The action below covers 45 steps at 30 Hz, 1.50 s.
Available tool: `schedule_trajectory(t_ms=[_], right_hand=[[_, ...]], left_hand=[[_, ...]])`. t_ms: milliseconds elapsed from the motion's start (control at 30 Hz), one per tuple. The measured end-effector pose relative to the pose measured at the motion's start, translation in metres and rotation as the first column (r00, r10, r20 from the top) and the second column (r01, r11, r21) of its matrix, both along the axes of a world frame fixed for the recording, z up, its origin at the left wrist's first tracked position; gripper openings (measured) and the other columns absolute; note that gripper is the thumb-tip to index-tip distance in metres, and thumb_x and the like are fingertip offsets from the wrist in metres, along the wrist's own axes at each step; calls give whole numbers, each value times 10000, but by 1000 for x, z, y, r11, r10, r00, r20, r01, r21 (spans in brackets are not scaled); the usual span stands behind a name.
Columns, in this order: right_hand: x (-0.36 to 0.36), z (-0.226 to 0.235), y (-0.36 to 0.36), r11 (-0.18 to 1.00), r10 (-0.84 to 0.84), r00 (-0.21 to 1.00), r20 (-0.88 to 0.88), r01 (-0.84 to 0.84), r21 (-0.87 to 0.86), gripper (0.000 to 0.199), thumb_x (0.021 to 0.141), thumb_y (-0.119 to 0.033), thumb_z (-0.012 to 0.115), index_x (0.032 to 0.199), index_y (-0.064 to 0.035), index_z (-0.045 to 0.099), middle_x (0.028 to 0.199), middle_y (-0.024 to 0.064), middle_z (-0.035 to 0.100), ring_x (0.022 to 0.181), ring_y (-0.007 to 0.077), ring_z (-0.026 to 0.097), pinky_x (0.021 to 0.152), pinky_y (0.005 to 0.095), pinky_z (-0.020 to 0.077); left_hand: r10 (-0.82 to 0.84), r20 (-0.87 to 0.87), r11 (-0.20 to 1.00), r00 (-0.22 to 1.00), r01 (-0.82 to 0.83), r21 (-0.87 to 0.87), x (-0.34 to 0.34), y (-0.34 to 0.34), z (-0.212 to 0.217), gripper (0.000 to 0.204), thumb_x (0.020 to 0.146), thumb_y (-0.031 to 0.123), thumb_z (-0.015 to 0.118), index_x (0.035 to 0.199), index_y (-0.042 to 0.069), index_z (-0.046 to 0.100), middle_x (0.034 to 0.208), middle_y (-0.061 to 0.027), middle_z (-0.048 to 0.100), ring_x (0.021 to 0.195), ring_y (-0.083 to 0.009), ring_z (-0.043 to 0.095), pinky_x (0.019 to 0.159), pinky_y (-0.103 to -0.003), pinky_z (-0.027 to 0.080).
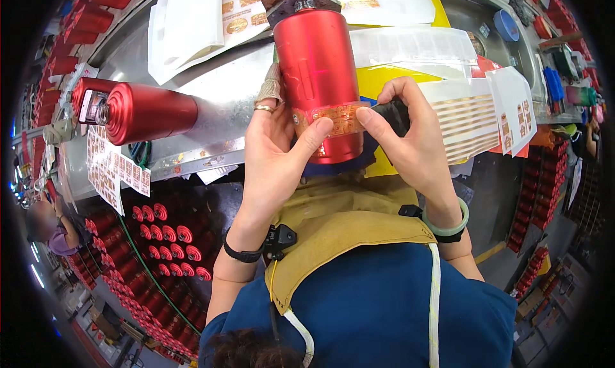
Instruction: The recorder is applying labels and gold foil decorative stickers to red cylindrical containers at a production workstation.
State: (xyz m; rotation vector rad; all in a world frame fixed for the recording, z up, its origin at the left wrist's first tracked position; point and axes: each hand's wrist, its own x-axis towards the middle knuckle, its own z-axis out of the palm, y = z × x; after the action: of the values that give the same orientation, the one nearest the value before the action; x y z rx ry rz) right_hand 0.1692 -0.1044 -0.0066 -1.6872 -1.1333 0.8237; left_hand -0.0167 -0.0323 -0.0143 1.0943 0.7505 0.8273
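Left-hand (pixel 275 143) fingers hold the red metal cylinder (pixel 317 60), upper middle of the frame. Right-hand (pixel 416 143) fingers grip a black thing (pixel 397 117), thumb on the gold patterned strip (pixel 343 118). It's partly on, I think; its right end looks left to press.

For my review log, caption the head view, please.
Left hand and right hand touch a patterned orange strip lying across a red cylinder.

A metal workbench (pixel 224 111) stands above grey floor (pixel 492 220), with white strip lights (pixel 37 275) far left.
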Motion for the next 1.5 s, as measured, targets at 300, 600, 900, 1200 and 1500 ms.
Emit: schedule_trajectory(t_ms=[300,600,900,1200,1500], right_hand=[[1,1,1,1000,8,1000,9,-8,-2,322,921,-201,790,1014,8,562,836,126,651,755,202,628,715,340,515],[8,-15,-5,999,39,999,0,-39,33,343,912,-222,795,1035,10,575,886,151,672,803,249,660,759,363,528],[7,-6,-5,963,-141,974,-176,176,206,193,1015,-19,618,1205,14,608,1142,37,600,1021,131,588,931,282,486],[8,1,4,978,-175,968,182,149,144,240,899,-1,712,1138,-9,684,1021,154,712,917,314,699,835,363,543],[13,26,22,957,-196,880,432,75,282,250,862,27,700,1101,-45,705,988,138,717,935,328,658,826,413,533]], left_hand=[[52,25,998,998,-51,-21,7,0,-2,750,938,14,751,1532,-66,301,1463,-193,503,1362,-252,534,1153,-396,448],[52,8,999,999,-52,-5,7,0,0,836,932,4,754,1581,-59,232,1480,-196,488,1367,-249,527,1149,-390,448],[30,-47,999,998,-29,27,11,0,4,864,942,-22,728,1611,-47,182,1535,-194,441,1375,-242,518,1141,-385,450],[-86,-38,969,996,93,228,-3,-1,-15,1182,809,59,887,1651,-20,61,1574,-200,412,1382,-261,526,1137,-395,456],[205,-441,748,874,151,647,-8,-6,-18,1132,742,109,919,1617,-63,222,1466,-222,547,1301,-290,600,1084,-392,483]])
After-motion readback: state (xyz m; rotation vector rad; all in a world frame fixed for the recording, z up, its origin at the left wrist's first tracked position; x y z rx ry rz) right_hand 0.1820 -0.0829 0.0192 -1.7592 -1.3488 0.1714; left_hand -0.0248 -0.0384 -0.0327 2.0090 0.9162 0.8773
